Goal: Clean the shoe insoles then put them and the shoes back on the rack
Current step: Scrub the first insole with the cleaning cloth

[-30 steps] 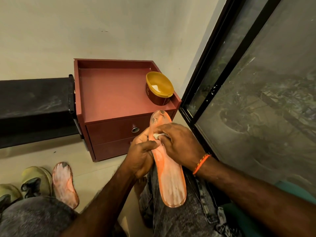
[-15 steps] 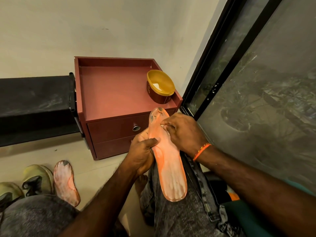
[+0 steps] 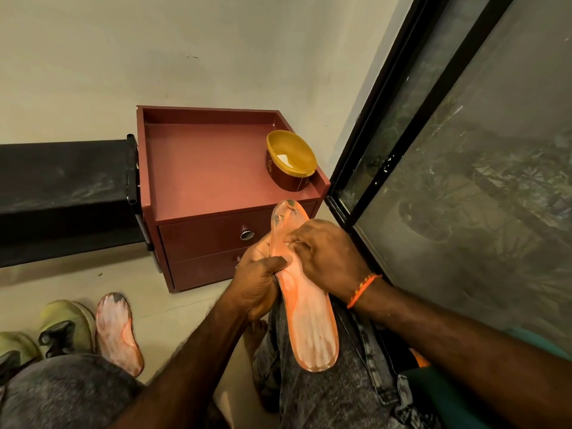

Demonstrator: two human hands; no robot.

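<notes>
An orange insole [image 3: 309, 329], smeared white, lies lengthwise over my right knee with its worn toe pointing away. My left hand [image 3: 257, 286] grips its left edge near the middle, thumb across the top. My right hand [image 3: 328, 255] lies over the upper part, fingers curled and pressing a small pale wad against the surface; the wad is almost hidden under the fingertips. A second orange insole [image 3: 116, 329] lies on the floor at the lower left. Next to it stand two olive-green shoes [image 3: 68, 323], the other one [image 3: 15, 348] cut off by the frame edge.
A dark red two-drawer cabinet [image 3: 201, 168] stands against the wall ahead, with an open yellow tub [image 3: 291, 159] on its right corner. A black shelf [image 3: 62, 193] runs off to the left. A black-framed window [image 3: 464, 181] fills the right side.
My right hand has slid up the insole towards the toe with the wad. My left hand keeps its grip on the insole.
</notes>
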